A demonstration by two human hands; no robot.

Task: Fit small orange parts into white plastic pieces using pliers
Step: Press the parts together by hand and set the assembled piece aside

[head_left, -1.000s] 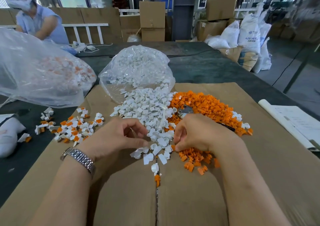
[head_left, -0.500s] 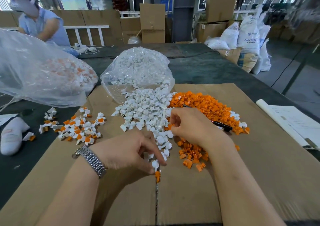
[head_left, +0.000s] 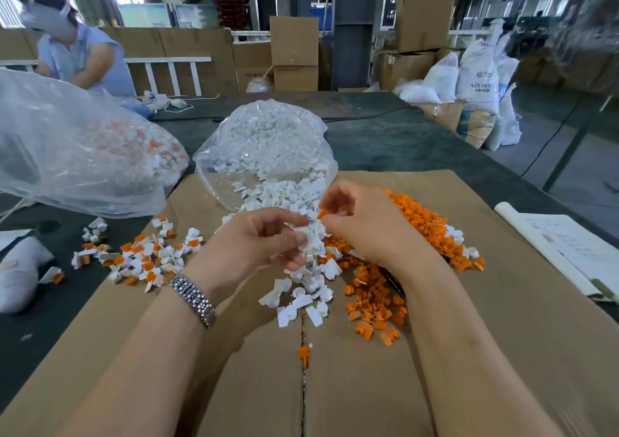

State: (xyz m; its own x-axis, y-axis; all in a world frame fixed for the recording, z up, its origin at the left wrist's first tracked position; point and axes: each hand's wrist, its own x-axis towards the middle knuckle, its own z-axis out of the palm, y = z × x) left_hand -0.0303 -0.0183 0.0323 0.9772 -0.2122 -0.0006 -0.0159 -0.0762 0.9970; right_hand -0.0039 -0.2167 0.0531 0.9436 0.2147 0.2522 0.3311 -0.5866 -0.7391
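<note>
My left hand [head_left: 264, 240] is raised over the cardboard and pinches a white plastic piece [head_left: 310, 235] between thumb and fingers. My right hand [head_left: 363, 222] is just to its right and pinches a small orange part [head_left: 323, 214] at the fingertips, close to the white piece. Below the hands lies a pile of white pieces [head_left: 306, 286]. A heap of orange parts [head_left: 422, 222] spreads to the right. The dark handle of the pliers [head_left: 393, 282] shows under my right wrist, mostly hidden.
A clear bag of white pieces [head_left: 264, 145] stands behind the hands. A bigger clear bag [head_left: 77, 148] sits at the left, with assembled white-and-orange pieces [head_left: 140, 255] scattered before it. Papers [head_left: 569, 245] lie at the right edge. Another person [head_left: 80, 51] works at the far left.
Both hands have risen from the piles and come together. My left hand picked up a white piece; my right hand picked up an orange part.
</note>
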